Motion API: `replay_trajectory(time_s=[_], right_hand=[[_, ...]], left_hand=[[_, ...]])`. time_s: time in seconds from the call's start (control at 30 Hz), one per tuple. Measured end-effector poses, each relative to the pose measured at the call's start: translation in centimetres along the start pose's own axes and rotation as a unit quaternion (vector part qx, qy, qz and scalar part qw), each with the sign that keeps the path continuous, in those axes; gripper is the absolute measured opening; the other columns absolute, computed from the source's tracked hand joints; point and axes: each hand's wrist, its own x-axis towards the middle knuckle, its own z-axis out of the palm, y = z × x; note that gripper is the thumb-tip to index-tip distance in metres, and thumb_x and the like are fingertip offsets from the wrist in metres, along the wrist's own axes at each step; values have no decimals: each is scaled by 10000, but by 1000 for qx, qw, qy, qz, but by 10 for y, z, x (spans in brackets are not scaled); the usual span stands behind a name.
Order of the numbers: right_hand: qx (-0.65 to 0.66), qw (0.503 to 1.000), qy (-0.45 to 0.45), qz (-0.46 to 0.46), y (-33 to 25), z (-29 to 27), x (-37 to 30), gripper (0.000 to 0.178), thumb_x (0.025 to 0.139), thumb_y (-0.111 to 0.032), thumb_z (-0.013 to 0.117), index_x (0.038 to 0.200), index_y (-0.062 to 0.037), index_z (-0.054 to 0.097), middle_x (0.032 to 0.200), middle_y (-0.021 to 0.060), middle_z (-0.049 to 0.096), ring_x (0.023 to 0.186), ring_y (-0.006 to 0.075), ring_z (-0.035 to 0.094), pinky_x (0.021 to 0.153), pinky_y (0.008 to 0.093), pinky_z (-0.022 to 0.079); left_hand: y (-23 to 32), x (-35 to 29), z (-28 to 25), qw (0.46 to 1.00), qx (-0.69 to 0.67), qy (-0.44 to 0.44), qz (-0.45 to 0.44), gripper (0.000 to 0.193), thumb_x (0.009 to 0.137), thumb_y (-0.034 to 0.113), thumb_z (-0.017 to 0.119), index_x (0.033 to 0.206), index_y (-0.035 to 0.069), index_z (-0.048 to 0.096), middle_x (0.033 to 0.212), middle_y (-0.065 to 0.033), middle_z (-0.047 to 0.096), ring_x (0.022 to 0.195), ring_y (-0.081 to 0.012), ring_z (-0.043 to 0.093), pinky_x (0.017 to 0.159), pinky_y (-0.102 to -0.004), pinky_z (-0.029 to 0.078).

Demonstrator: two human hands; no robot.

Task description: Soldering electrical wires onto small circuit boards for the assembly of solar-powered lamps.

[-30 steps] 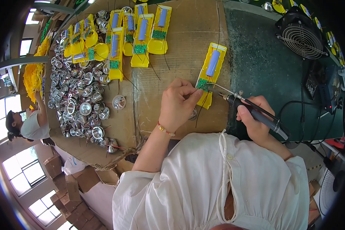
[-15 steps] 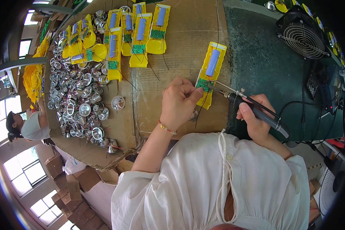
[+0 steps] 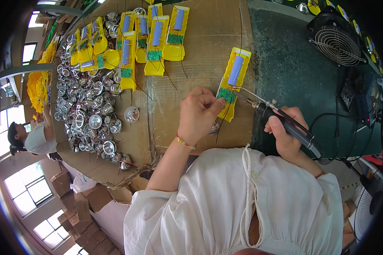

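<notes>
A yellow plastic housing (image 3: 228,114) lies on the cardboard before me, with a purple cylindrical battery (image 3: 236,71) and a green circuit board (image 3: 227,95) in it. My left hand (image 3: 198,111) is closed in a pinch at the board's left edge; its fingertips hide what they grip. A thin dark wire hangs below them, and a silver reflector (image 3: 215,128) is partly covered by that hand. My right hand (image 3: 287,132) grips a soldering iron (image 3: 294,133) with a thin metal feed tube (image 3: 251,92). The iron's tip is just right of the board; the tube's end is over its upper edge.
Several similar yellow housings (image 3: 173,52) stand at the far left beside a heap of silver reflectors (image 3: 95,122). A fan with a wire guard (image 3: 337,46) sits at the far right on the green tabletop (image 3: 281,51), near black cables. A person (image 3: 36,138) is at the left.
The soldering iron has shifted slightly right, its tip drawing back off the circuit board, and my right hand moved with it. My left hand keeps its place.
</notes>
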Motion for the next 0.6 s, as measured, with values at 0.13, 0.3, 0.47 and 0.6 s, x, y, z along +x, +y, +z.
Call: replay_trajectory(time_s=[0.13,0.3,0.47,0.6], right_hand=[[-9,1000,4,-26,-5,-7,1,181,828,-71,606,920,31,488,767,113,586,621,120,581,561,246,480],[19,998,47,-32,2,-12,5,168,823,-55,603,913,25,485,744,105,582,598,119,566,555,241,474],[14,994,102,-30,8,-31,6,166,819,-47,603,915,24,490,706,97,579,583,118,566,545,239,475],[18,992,128,-4,13,-41,10,159,810,-30,604,916,31,502,712,96,589,591,111,575,547,233,483]], left_hand=[[0,1,1,1000,-11,-3,-13,130,717,143,674,703,13,674,746,-80,560,623,-196,546,571,-306,423],[2,1,-1,1000,-19,5,-20,121,713,137,673,706,16,674,731,-78,553,605,-195,540,561,-309,421],[19,-10,-10,996,-84,23,-7,144,763,126,650,800,-12,668,787,-101,624,616,-150,601,552,-250,464],[6,-6,-17,997,0,-52,-65,127,761,116,613,777,-3,654,599,-95,612,522,-161,598,531,-256,467]])
